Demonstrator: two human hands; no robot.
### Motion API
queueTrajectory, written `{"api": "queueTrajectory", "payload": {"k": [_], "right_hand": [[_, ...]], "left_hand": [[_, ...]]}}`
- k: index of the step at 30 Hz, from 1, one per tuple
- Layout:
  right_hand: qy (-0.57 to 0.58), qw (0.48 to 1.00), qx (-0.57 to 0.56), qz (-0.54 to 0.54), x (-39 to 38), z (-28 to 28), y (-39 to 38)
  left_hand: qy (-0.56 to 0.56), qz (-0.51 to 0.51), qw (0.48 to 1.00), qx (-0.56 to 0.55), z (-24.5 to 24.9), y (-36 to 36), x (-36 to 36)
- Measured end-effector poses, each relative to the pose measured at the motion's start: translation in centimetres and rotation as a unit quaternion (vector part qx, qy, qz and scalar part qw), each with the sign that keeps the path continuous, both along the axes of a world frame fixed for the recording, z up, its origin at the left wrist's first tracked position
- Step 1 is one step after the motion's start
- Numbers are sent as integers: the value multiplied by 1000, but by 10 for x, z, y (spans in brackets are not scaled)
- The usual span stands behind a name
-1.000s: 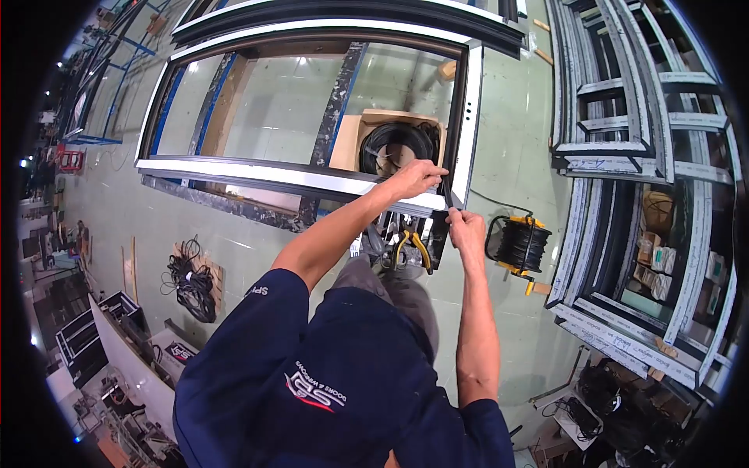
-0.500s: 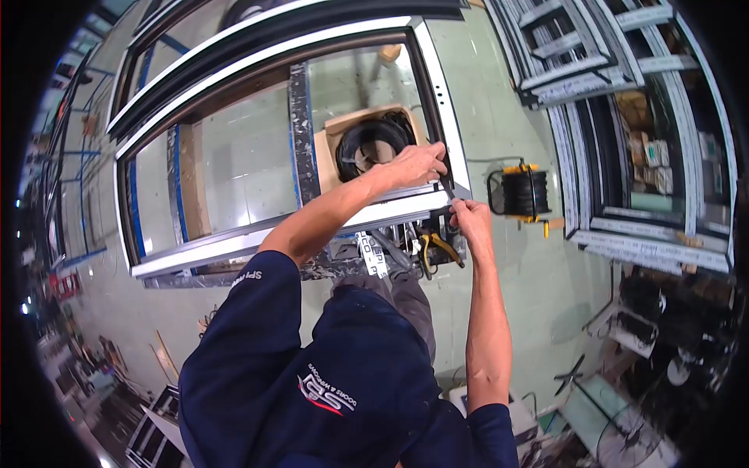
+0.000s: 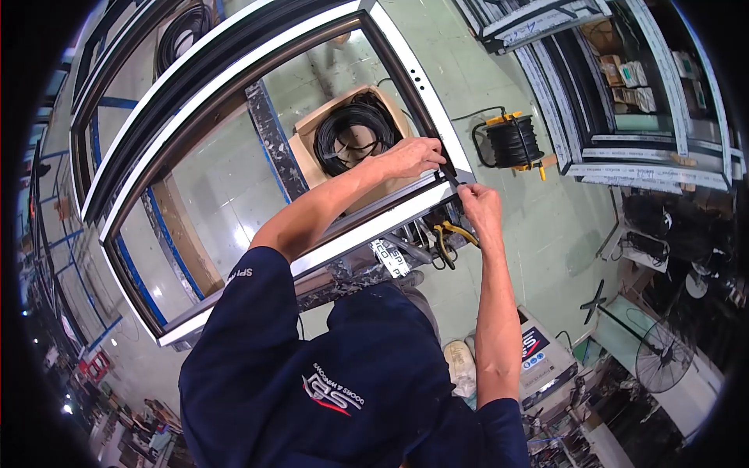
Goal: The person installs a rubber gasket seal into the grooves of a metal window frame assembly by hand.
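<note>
A white aluminium window frame (image 3: 427, 101) with dark inner edges lies across the work stand in front of me. At its near right corner, my left hand (image 3: 415, 157) reaches over the frame with its fingers pinched on a thin black gasket strip (image 3: 451, 176). Just outside that corner, my right hand (image 3: 481, 209) pinches the strip's other end between thumb and fingers. The strip runs short and slanted between the two hands, over the corner joint. Inside the frame's opening, lower down, a coil of black gasket (image 3: 324, 142) sits in an open cardboard box (image 3: 303, 162).
Pliers with yellow handles (image 3: 462, 231) lie among hand tools below the near rail. A black cable reel (image 3: 512, 142) stands on the floor to the right. Wrapped frames (image 3: 616, 170) are stacked at far right. A standing fan (image 3: 663, 355) is at lower right.
My view has shifted and turned, so the frame appears tilted more steeply. Both hands stay at the same corner, still pinching the strip, with little movement relative to the frame.
</note>
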State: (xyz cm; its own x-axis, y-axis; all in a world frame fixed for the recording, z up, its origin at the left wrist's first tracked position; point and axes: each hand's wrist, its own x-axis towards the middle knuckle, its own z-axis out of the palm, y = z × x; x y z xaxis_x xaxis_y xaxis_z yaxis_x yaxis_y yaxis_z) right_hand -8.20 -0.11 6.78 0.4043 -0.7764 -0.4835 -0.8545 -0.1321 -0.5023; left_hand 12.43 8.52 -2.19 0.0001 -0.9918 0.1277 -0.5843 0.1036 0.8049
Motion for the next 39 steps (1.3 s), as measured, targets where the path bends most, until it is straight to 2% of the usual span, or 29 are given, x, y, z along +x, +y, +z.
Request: {"api": "queueTrajectory", "payload": {"k": [2, 3, 5, 10, 13, 19, 22, 29, 32, 36, 39], "right_hand": [[23, 997, -58, 44, 10, 5, 9], [56, 996, -48, 43, 18, 11, 11], [55, 996, -66, 30, 24, 9, 17], [33, 994, -99, 24, 21, 0, 17], [31, 999, -45, -2, 21, 1, 16], [-65, 995, 64, -43, 13, -1, 10], [-79, 997, 2, 7, 14, 2, 9], [-154, 988, -26, -12, 39, 7, 10], [-160, 987, 6, -10, 44, 10, 6], [-167, 984, 56, -17, 49, 9, 0], [-178, 981, 74, -11, 52, 14, -5]], "left_hand": [[-15, 14, 1000, -18, -2, 3, -3], [-24, 25, 999, -26, 0, 6, -5], [-40, 42, 997, -58, 1, 6, -8], [-56, 57, 995, -54, 8, 7, -12], [-60, 74, 994, -62, 7, 8, -16], [-46, 55, 992, -106, 8, 11, -13], [-40, 36, 992, -116, 21, 12, -6], [-121, 21, 984, -129, 51, 8, 14], [-90, 16, 989, -119, 52, 5, 21], [-99, 2, 989, -108, 67, 1, 31], [-122, -13, 982, -142, 72, -6, 34]]}}
